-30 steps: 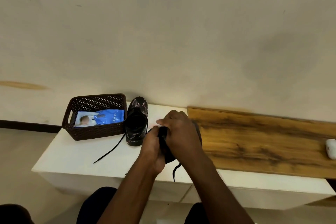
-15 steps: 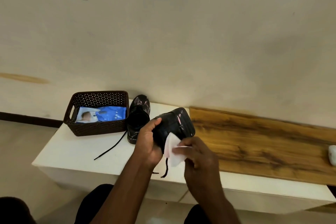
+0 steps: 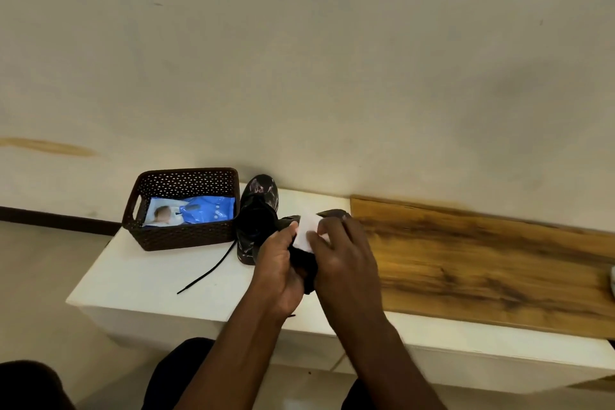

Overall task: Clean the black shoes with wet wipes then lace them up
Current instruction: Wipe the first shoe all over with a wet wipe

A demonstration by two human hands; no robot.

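My left hand (image 3: pixel 281 271) grips one black shoe (image 3: pixel 304 263) held above the white table (image 3: pixel 139 289). My right hand (image 3: pixel 346 251) presses a white wet wipe (image 3: pixel 307 231) against that shoe's upper side; my hands hide most of the shoe. The second black shoe (image 3: pixel 256 215) stands on the table just behind my left hand, toe toward the wall. A loose black lace (image 3: pixel 208 271) trails from it across the tabletop toward the front left.
A brown perforated basket (image 3: pixel 186 238) holding a blue wet-wipe pack (image 3: pixel 199 213) sits left of the standing shoe. A wooden panel (image 3: pixel 482 263) covers the table's right part. A white object (image 3: pixel 611 280) shows at the far right edge. The wall rises close behind.
My right hand has carried the wipe from below the shoe up onto its top side. The held shoe has tilted in my left hand and is more covered.
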